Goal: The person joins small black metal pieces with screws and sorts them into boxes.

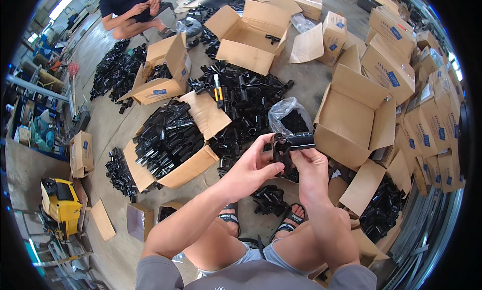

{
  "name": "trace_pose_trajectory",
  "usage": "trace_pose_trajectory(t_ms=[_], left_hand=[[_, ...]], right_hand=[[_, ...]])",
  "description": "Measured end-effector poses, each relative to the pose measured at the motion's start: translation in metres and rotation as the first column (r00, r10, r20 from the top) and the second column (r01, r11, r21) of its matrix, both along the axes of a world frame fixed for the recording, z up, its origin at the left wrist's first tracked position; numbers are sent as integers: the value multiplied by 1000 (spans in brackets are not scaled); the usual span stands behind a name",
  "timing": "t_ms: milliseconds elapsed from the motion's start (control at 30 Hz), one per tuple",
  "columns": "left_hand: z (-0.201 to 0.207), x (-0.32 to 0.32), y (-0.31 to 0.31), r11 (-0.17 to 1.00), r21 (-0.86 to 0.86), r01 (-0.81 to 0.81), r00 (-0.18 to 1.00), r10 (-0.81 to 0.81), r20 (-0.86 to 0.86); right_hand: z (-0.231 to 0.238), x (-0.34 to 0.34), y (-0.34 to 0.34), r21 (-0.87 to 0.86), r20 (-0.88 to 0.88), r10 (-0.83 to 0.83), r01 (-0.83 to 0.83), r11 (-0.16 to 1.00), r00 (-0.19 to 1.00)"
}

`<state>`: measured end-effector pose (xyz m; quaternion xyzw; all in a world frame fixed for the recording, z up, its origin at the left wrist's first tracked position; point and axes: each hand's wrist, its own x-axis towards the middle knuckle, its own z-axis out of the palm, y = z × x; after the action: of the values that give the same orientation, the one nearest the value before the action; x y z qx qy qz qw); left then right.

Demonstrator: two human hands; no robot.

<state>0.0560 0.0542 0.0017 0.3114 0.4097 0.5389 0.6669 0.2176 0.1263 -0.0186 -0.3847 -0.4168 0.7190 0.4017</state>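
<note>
Between my two hands, above the pile, I hold a black tube fitting with a round ring at one end and a glossy cylindrical arm. My left hand point(252, 165) is closed round the ring side of this black tube fitting point(301, 141). My right hand point(312, 170) grips it from below, thumb and fingers under the arm. Just beyond it stands a clear plastic bag point(282, 109) of small black parts. A heap of similar black fittings point(246, 96) spreads over the floor ahead, with a yellow-handled tool point(218, 91) on it.
To the left stands a carton point(188, 164) heaped with black tubes. An open carton point(344, 122) is close on the right, another point(246, 51) farther ahead. Stacked cartons point(422, 124) line the right side. A co-worker point(133, 11) crouches at the far left; a yellow machine point(60, 207) stands left.
</note>
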Motion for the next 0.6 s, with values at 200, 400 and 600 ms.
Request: trace_pose_trajectory(t_ms=[200, 400, 600], left_hand=[[-43, 27, 38, 967, 184, -176, 976, 196, -93], [-44, 62, 71, 969, 207, -137, 973, 170, -154], [-9, 45, 46, 964, 260, -46, 980, 94, -175]], right_hand=[[-26, 4, 25, 264, 441, -148, 29, 964, 885], [-17, 16, 43, 169, 249, -287, 251, 953, 925], [29, 35, 34, -19, -61, -50, 49, 999, 997]])
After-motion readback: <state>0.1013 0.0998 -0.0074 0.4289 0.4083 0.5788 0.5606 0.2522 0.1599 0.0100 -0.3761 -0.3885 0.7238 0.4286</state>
